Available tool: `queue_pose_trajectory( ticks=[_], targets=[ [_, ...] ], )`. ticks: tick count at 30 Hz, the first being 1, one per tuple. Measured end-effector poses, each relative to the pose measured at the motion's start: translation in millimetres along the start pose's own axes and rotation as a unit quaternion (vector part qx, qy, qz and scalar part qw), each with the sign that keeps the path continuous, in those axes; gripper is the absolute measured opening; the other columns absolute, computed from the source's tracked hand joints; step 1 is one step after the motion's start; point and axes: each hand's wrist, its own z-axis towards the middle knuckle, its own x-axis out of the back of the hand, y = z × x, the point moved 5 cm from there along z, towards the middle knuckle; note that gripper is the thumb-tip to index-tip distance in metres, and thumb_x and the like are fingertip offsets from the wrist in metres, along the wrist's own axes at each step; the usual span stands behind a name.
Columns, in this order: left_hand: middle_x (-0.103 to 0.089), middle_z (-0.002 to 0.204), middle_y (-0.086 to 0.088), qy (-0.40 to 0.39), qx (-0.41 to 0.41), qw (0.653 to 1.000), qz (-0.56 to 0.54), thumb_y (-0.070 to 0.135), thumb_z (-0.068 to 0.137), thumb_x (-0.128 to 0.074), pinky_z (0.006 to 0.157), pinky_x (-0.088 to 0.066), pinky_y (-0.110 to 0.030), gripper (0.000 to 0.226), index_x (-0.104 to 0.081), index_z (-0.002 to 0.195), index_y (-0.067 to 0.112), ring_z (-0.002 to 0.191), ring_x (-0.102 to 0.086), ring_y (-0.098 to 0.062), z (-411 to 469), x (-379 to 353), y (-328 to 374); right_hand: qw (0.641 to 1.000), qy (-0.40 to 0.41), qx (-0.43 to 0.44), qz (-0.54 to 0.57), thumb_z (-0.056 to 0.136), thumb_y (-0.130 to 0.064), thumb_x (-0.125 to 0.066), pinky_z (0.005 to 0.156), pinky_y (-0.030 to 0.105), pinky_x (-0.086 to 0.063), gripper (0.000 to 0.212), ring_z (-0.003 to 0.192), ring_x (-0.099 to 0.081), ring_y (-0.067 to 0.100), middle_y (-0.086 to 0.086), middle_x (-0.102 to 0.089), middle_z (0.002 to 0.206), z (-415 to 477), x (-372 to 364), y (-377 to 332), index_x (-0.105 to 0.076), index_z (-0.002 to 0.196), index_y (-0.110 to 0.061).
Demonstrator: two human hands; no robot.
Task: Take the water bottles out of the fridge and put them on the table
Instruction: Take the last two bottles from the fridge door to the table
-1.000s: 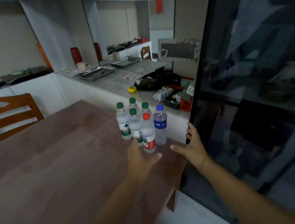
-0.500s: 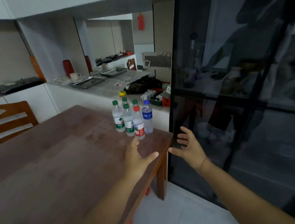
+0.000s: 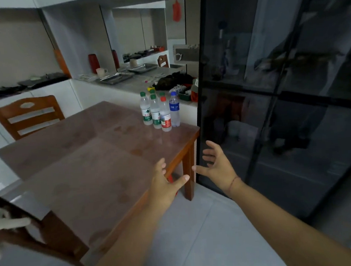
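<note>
- Clear plastic water bottles (image 3: 160, 112), capped green, red and blue: a tight upright cluster at the far right corner of the brown wooden table (image 3: 84, 161), long axes vertical. At least six can be counted; those behind are partly hidden.
- Tall dark glass-fronted fridge (image 3: 276, 95): stands just right of the table, its door shut; contents show only dimly through reflections, so whether bottles remain inside cannot be told.
- Left hand (image 3: 164, 186): empty, fingers spread wide, held over the near right edge of the table; the bottles lie well beyond it, farther off and slightly right.
- Right hand (image 3: 219, 167): empty, fingers open and loosely curled, palm facing left, just in front of the fridge's left edge. Not touching it, as far as can be seen.
- Governing relation: the right hand is the nearer to the fridge door edge, so any reopening would likely fall to it; the task looks close to complete.
</note>
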Motion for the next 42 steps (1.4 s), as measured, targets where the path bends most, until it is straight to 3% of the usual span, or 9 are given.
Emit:
queue_pose_trajectory(
  ticks=[9, 14, 18, 24, 32, 42],
  targets=[
    [-0.041, 0.146, 0.003, -0.021, -0.049, 0.998, 0.026, 0.034, 0.075, -0.078, 0.095, -0.034, -0.027, 0.082, -0.034, 0.143, 0.026, 0.133, -0.040, -0.016, -91.7, 34.2, 29.6, 0.998, 0.045, 0.024, -0.020, 0.071, -0.021, -0.080, 0.088, 0.022, -0.042, 0.090, 0.119, -0.047, 0.013, -0.010, -0.047, 0.123, -109.1, 10.8, -44.8, -0.027, 0.143, -0.030],
    [-0.043, 0.146, 0.005, -0.043, -0.076, 0.995, 0.055, 0.040, 0.074, -0.078, 0.106, -0.038, -0.036, 0.082, -0.035, 0.142, 0.028, 0.132, -0.043, -0.016, -142.9, 40.1, 40.0, 0.996, 0.083, 0.021, -0.025, 0.075, -0.016, -0.077, 0.103, 0.032, -0.042, 0.087, 0.124, -0.046, 0.018, 0.001, -0.047, 0.134, -185.9, 24.0, -64.9, -0.026, 0.145, -0.025],
    [-0.043, 0.145, 0.007, -0.068, -0.105, 0.991, 0.051, 0.041, 0.074, -0.077, 0.101, -0.036, -0.030, 0.080, -0.036, 0.141, 0.029, 0.130, -0.041, -0.011, -176.0, 28.7, 58.5, 0.993, 0.115, 0.023, -0.035, 0.076, -0.016, -0.077, 0.100, 0.028, -0.042, 0.082, 0.122, -0.048, 0.016, 0.000, -0.049, 0.132, -236.5, 46.6, -73.7, -0.030, 0.142, -0.024],
    [-0.043, 0.142, 0.011, -0.119, -0.155, 0.980, 0.027, 0.041, 0.074, -0.077, 0.093, -0.033, -0.024, 0.076, -0.038, 0.139, 0.031, 0.125, -0.042, -0.006, -221.7, -10.4, 99.1, 0.983, 0.172, 0.039, -0.051, 0.075, -0.021, -0.078, 0.093, 0.019, -0.041, 0.077, 0.116, -0.051, 0.011, -0.004, -0.052, 0.126, -291.4, 102.5, -85.9, -0.035, 0.139, -0.026],
    [-0.042, 0.143, 0.011, -0.179, -0.212, 0.961, 0.019, 0.045, 0.073, -0.076, 0.096, -0.032, -0.023, 0.079, -0.036, 0.140, 0.031, 0.124, -0.040, -0.002, -274.4, -89.5, 161.1, 0.962, 0.255, 0.069, -0.063, 0.075, -0.021, -0.077, 0.095, 0.024, -0.043, 0.067, 0.107, -0.054, 0.006, -0.006, -0.055, 0.118, -350.7, 193.4, -109.0, -0.042, 0.133, -0.024],
    [-0.040, 0.144, 0.012, -0.208, -0.292, 0.933, -0.024, 0.046, 0.074, -0.075, 0.092, -0.031, -0.022, 0.079, -0.035, 0.140, 0.032, 0.127, -0.039, -0.004, -342.0, -208.2, 285.1, 0.942, 0.306, 0.119, -0.062, 0.075, -0.022, -0.077, 0.095, 0.030, -0.046, 0.062, 0.109, -0.056, 0.014, 0.000, -0.056, 0.118, -402.5, 351.0, -152.0, -0.046, 0.129, -0.023]
  ],
)
